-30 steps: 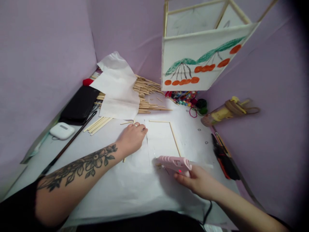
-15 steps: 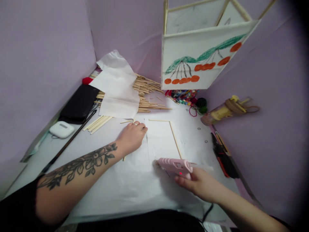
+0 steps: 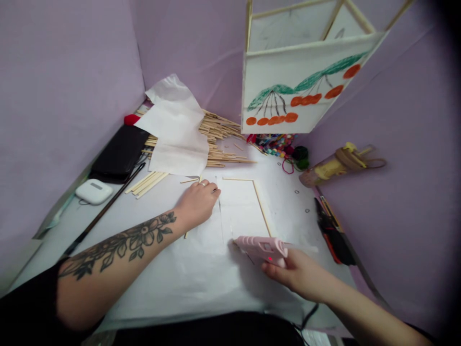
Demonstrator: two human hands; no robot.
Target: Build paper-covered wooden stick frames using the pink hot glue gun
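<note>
My right hand [image 3: 293,274] grips a pink hot glue gun [image 3: 261,247] with a red light showing on its side. Its nozzle points left, at or just above the white paper [image 3: 239,206]. Two thin wooden sticks, one along the top and one along the right side [image 3: 262,206], form a corner on this sheet. My left hand [image 3: 200,202], with a ring on one finger, rests on the sheet's left side with its fingers curled down. What those fingers hold, if anything, is hidden. Short stick ends [image 3: 189,181] show just beyond them.
Wooden sticks [image 3: 223,129] lie piled at the back under a crumpled white sheet [image 3: 178,134]. A painted paper box frame [image 3: 277,91] stands above colourful beads. At left are a black case [image 3: 118,154] and white earbud case [image 3: 94,191]; at right, a tumbler [image 3: 331,166] and pliers [image 3: 333,235].
Both hands and the glue gun hold nearly the same place. The view has shifted very slightly.
</note>
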